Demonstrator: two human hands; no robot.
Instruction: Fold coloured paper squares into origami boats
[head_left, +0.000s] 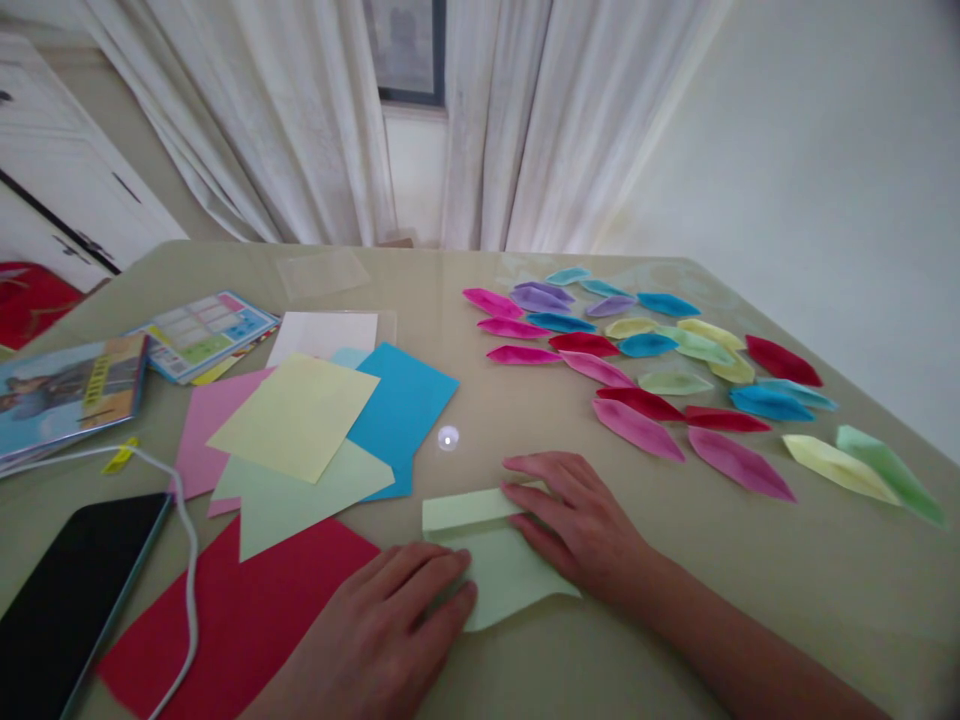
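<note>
A pale green sheet is lying on the near middle of the table, with one narrow strip folded along its far side and its near edge curling up slightly. Two hands, well apart from each other, are resting on it. The right hand is reaching in from the lower right, its fingers parted and lying over the strip's right end. The left hand is bending over the sheet's left side, thumb and forefinger nearly side by side; it is covering the near left corner, so one cannot tell whether it is pinching the paper. Its wrist is running out of the frame.

Left of these, one red sheet is lying partly under the left hand. Beyond it, one yellow sheet is overlapping loose green, blue and pink paper, hiding how many pieces are there. One phone is being cut off by the frame, near one white cable.

On the right, folded paper pieces are spreading out, four of them red; the purple ones are overlapping too closely for a sure count.
</note>
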